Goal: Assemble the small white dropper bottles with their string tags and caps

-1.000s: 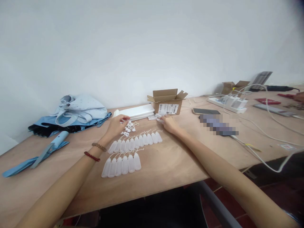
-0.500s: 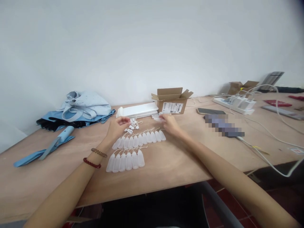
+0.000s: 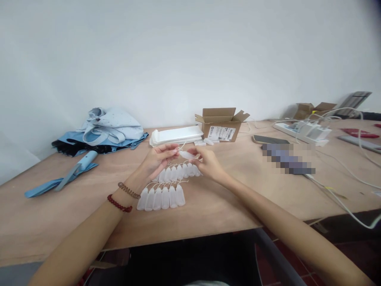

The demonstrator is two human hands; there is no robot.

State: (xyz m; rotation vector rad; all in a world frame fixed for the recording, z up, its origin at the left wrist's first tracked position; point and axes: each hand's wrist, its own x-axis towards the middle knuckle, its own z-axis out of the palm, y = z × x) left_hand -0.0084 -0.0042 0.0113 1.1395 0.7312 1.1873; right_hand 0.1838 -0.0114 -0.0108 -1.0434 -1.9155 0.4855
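Change: right hand (image 3: 208, 162) is no longer reaching at the loose tubes (image 3: 211, 141) by the cardboard box (image 3: 222, 130); left hand (image 3: 159, 161) is no longer picking at the caps. Both are now meeting at frame centre, just above the upper row (image 3: 178, 172), so cap and body are coming end to end. Left is pinching a corded cap (image 3: 179, 149); right is gripping a tube (image 3: 187, 155). Tube is looking frosted white, slim, lying near-horizontal, cord trailing up. Can't tell if it's seating.
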